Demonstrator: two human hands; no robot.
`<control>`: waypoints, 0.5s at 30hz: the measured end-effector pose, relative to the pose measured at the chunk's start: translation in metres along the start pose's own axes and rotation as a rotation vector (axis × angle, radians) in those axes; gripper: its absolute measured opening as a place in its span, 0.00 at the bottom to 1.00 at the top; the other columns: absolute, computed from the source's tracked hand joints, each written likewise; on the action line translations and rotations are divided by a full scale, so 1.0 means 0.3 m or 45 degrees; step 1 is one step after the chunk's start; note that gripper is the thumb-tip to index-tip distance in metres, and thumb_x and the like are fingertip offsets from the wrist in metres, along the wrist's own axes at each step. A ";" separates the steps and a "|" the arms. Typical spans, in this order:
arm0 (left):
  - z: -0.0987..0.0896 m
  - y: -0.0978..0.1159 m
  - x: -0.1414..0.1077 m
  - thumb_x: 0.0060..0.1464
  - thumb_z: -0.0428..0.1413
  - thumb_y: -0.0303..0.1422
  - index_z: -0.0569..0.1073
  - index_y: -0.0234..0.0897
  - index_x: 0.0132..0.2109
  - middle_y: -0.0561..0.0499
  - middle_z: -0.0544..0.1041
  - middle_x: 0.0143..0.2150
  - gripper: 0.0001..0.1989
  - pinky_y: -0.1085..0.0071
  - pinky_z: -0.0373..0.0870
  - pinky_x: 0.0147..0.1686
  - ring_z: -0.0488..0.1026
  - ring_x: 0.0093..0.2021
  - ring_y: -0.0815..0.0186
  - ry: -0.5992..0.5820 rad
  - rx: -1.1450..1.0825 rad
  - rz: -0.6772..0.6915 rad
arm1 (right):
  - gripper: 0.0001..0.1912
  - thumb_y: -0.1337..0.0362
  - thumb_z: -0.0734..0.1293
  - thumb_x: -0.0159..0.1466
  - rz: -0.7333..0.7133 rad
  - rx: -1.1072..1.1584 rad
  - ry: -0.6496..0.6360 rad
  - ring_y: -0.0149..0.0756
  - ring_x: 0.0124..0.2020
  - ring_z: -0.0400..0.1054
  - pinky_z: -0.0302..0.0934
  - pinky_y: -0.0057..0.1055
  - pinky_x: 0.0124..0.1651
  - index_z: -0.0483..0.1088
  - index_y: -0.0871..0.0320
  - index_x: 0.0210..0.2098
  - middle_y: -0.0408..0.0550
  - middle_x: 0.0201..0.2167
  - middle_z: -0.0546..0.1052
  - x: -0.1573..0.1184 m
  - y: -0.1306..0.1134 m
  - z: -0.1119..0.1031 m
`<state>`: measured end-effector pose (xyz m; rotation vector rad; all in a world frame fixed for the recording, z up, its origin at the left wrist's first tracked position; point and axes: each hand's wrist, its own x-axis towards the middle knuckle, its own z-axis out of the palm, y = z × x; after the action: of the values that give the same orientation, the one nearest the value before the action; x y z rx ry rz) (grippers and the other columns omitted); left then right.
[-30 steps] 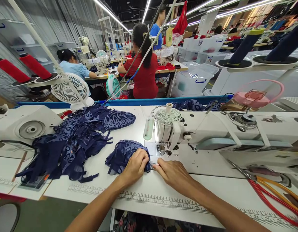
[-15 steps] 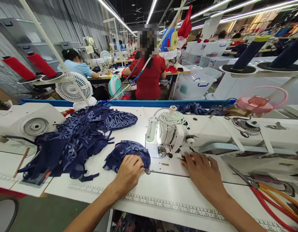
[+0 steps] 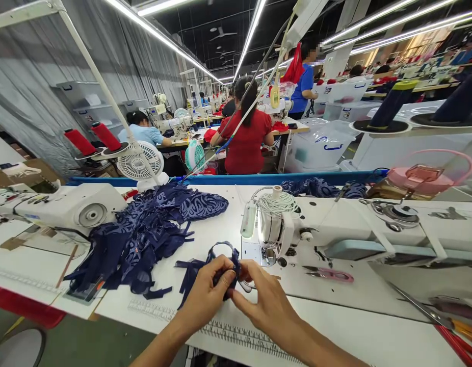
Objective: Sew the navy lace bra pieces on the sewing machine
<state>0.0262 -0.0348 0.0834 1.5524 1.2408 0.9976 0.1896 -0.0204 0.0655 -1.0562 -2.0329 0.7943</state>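
Note:
Both my hands meet at a navy lace fabric piece [image 3: 192, 272] in front of the sewing machine [image 3: 282, 224]. My left hand [image 3: 211, 285] pinches it between thumb and fingers, and part of it stands up in a loop above the knuckles. From the right, my right hand [image 3: 262, 293] closes its fingertips on the same fabric's edge; the exact grip is partly hidden. Pink-handled thread snips [image 3: 330, 273] lie on the machine bed to the right of my hands. A pile of navy patterned pieces [image 3: 144, 234] with loose straps spreads out on the left.
Large scissors [image 3: 419, 303] with orange and red handles rest at the right edge. A printed ruler [image 3: 243, 334] runs along the table's front. Another sewing machine [image 3: 79, 204] stands at left. Beyond the blue-edged table are a white fan [image 3: 140, 160] and co-workers, one in a red shirt [image 3: 245, 145].
My right hand has left the machine bed, where the pink snips now show, and come to the fabric. The fabric is gathered and lifted between both hands. The view has shifted.

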 end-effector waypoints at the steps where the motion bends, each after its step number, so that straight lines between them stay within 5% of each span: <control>1: -0.009 0.013 -0.008 0.64 0.47 0.38 0.66 0.37 0.35 0.54 0.66 0.30 0.12 0.74 0.58 0.33 0.61 0.31 0.69 -0.022 0.087 0.021 | 0.05 0.66 0.64 0.63 -0.028 0.011 -0.010 0.34 0.33 0.66 0.60 0.31 0.36 0.63 0.54 0.39 0.43 0.32 0.71 0.002 0.004 0.003; 9: -0.114 0.130 -0.008 0.55 0.57 0.37 0.75 0.42 0.40 0.58 0.72 0.28 0.07 0.73 0.56 0.32 0.65 0.30 0.68 -0.229 0.536 -0.134 | 0.08 0.66 0.56 0.68 0.034 0.152 -0.333 0.34 0.36 0.65 0.58 0.30 0.37 0.64 0.52 0.36 0.43 0.34 0.69 -0.007 -0.025 -0.140; 11: -0.103 0.133 0.005 0.56 0.56 0.38 0.76 0.40 0.38 0.56 0.75 0.31 0.08 0.73 0.58 0.34 0.67 0.32 0.67 -0.265 0.476 -0.138 | 0.03 0.65 0.62 0.64 0.088 0.136 -0.309 0.36 0.39 0.65 0.60 0.31 0.41 0.63 0.52 0.39 0.43 0.38 0.70 -0.021 -0.044 -0.133; 13: -0.080 0.128 0.014 0.56 0.56 0.38 0.75 0.39 0.35 0.55 0.77 0.33 0.08 0.73 0.59 0.35 0.68 0.34 0.66 -0.267 0.427 -0.141 | 0.13 0.65 0.67 0.59 0.106 0.106 -0.238 0.38 0.42 0.66 0.60 0.33 0.43 0.62 0.52 0.43 0.44 0.40 0.71 -0.036 -0.047 -0.096; 15: -0.063 0.121 0.018 0.56 0.56 0.38 0.74 0.39 0.34 0.56 0.77 0.32 0.08 0.73 0.59 0.36 0.69 0.34 0.66 -0.276 0.438 -0.132 | 0.11 0.67 0.63 0.61 0.098 0.119 -0.161 0.37 0.40 0.67 0.60 0.32 0.42 0.62 0.53 0.44 0.44 0.40 0.72 -0.044 -0.035 -0.058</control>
<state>0.0190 -0.0306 0.1238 1.7831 1.3717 0.5510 0.2047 -0.0332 0.0794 -1.0601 -2.0476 1.0093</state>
